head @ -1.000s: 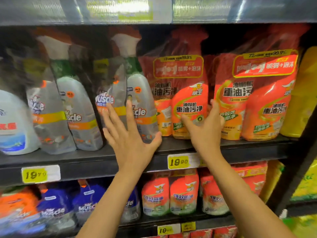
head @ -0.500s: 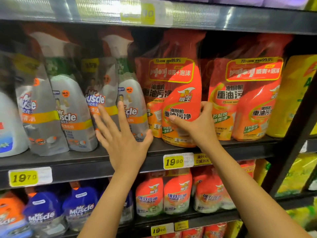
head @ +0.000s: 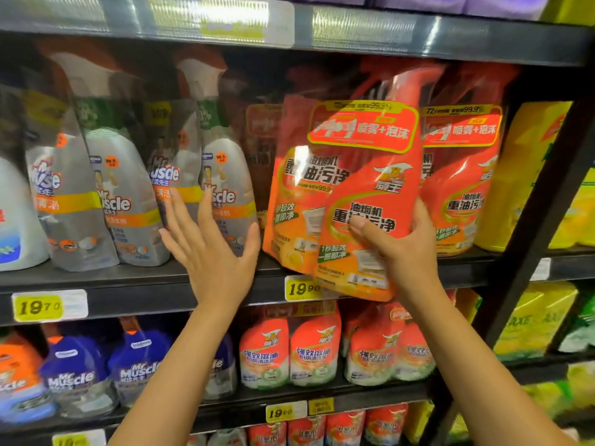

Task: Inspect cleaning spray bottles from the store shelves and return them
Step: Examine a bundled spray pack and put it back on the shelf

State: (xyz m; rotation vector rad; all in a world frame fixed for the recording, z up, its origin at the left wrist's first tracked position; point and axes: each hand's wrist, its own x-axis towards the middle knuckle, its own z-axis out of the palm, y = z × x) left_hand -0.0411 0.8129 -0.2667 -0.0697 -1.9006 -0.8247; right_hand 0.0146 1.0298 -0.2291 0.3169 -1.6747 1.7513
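Observation:
An orange-red twin pack of spray cleaner (head: 354, 188) hangs out past the front edge of the middle shelf (head: 135, 294), tilted. My right hand (head: 402, 252) grips its lower right side, thumb across the front label. My left hand (head: 212, 252) is spread flat with straight fingers in front of the grey Mr Muscle spray packs (head: 222, 194), holding nothing. A second orange-red twin pack (head: 460, 175) stands on the shelf behind and to the right of the held one.
Yellow bags (head: 521, 175) fill the shelf's right end beside a black upright post (head: 528, 233). Price tags (head: 48, 305) line the shelf edge. The lower shelf holds blue Mr Muscle bottles (head: 80, 375) and smaller orange bottles (head: 312, 352). The upper shelf edge (head: 354, 30) overhangs.
My right hand closed round the orange-red twin pack and drew it forward off the shelf, toward me. My left hand stayed spread before the grey packs.

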